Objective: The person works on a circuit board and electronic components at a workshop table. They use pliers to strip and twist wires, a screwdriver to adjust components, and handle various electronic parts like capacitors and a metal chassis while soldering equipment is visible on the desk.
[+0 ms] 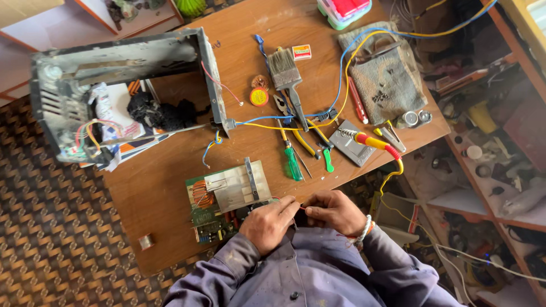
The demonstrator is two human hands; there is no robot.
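Looking down from the head camera, I see both hands meeting at the near edge of the wooden counter (pixel 170 187), just beside a green circuit board (pixel 207 219) that carries a copper coil and a ribbed metal heat sink (pixel 239 185). My left hand (pixel 268 223) rests over the board's near right corner, fingers curled nearly closed, thumb and forefinger pinched on something thin; I cannot tell what it is. My right hand (pixel 334 211) is curled the same way, fingertips touching those of the left; its grip appears to close on the same small item. Farther back on the counter lie a green-handled screwdriver (pixel 292 160), yellow-handled pliers (pixel 296 128), a paintbrush (pixel 286 77) and a soldering iron (pixel 372 142) with a red and yellow handle resting on a grey stand. An opened metal chassis (pixel 119 85) with loose wiring sits at the far left, well apart from the hands. A grey rag (pixel 387 79) lies at the far right.
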